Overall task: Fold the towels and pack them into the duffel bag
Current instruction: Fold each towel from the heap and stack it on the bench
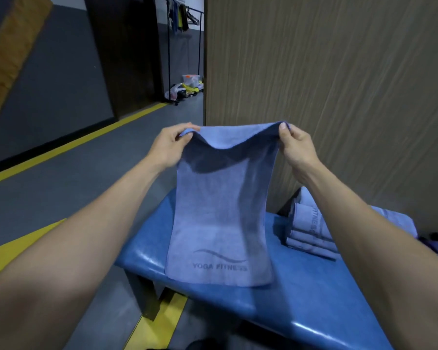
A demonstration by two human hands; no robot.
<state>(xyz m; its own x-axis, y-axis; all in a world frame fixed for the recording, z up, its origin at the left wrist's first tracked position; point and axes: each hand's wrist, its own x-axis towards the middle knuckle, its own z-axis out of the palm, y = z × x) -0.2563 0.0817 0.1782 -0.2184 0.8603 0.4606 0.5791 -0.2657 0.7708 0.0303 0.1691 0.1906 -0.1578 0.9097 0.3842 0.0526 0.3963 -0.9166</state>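
Head view: blue towel (220, 218) held up over a blue bench (301, 294), hanging from its top edge with the lower hem touching or just above the bench top, "YOGA FITNESS" print near the bottom. Left hand (171, 145) pinching the top-left corner between thumb and fingers; right hand (295, 145) pinching the top-right corner the same way. Top edge sagging between the 2 grips, so likely soft, light and limp, with no stiffness to hold a crease alone. Best held at the corners, as here, then flattened on the bench for each fold. Stack of folded towels (311, 236) on the bench to the right, well apart from the held one. Dark item at the far right edge, possibly the duffel bag; cannot tell.
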